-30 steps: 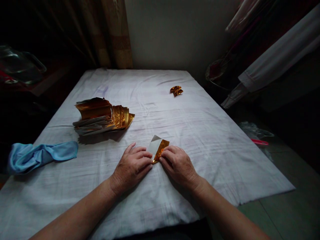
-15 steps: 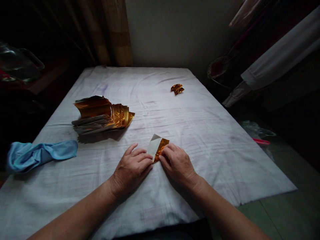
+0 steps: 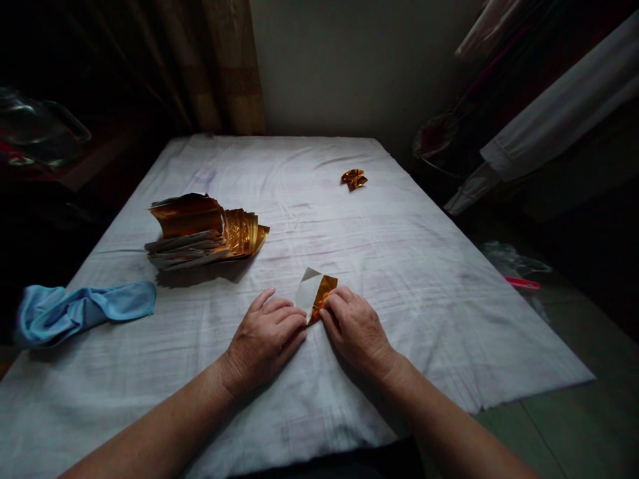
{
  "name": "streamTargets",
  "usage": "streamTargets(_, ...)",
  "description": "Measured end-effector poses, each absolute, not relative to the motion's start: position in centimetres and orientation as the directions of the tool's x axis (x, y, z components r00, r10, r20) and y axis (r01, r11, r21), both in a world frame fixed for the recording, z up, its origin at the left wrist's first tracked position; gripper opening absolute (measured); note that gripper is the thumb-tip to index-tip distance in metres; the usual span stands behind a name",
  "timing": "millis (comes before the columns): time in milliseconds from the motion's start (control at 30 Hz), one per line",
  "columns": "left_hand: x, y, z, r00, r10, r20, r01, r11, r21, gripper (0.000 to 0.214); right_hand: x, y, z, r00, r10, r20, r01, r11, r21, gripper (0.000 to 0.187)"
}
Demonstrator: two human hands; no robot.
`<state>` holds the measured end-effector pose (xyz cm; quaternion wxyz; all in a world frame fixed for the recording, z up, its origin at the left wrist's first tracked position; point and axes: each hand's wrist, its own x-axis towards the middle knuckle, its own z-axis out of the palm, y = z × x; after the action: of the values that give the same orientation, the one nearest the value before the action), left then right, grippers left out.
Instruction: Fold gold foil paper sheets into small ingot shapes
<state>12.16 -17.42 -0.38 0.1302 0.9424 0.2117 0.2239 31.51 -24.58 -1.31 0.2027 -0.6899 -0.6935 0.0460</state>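
Note:
A small sheet of gold foil paper [image 3: 308, 293], partly folded, lies on the cloth in front of me, with a pale grey side on the left and shiny gold on the right. My left hand [image 3: 269, 329] rests palm down at its lower left edge, fingers stretched out and fingertips touching the paper. My right hand [image 3: 357, 326] has its thumb and fingers closed on the gold side. The thumb of my left hand is mostly hidden. Farther left stands a thick, curled stack of gold foil paper [image 3: 192, 223].
A white cloth [image 3: 309, 399] covers the table. Folded gold foil pieces [image 3: 354, 179] lie near the back right. A blue cloth [image 3: 87, 309] lies at the left edge. Beyond the table are a glass jug [image 3: 37, 130], a curtain [image 3: 224, 66] and hanging clothes [image 3: 544, 120].
Both hands stay almost where they were on the sheet. The whole view has shifted very slightly; no object has visibly been moved.

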Motion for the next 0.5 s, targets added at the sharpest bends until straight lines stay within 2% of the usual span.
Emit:
streamTargets(200,12.07,-17.89,-0.41,0.834,0.407,0.373,0.334,-0.910,0.245,0.026,31.63,-24.53,-1.47,0.026,0.973,0.228,0.926,0.063,-0.373,0.014)
streamTargets(500,12.34,-18.23,-0.50,0.850,0.386,0.359,0.346,-0.922,0.173,0.023,32.05,-24.05,-1.18,0.058,0.988,0.142,0.903,0.009,-0.429,0.008)
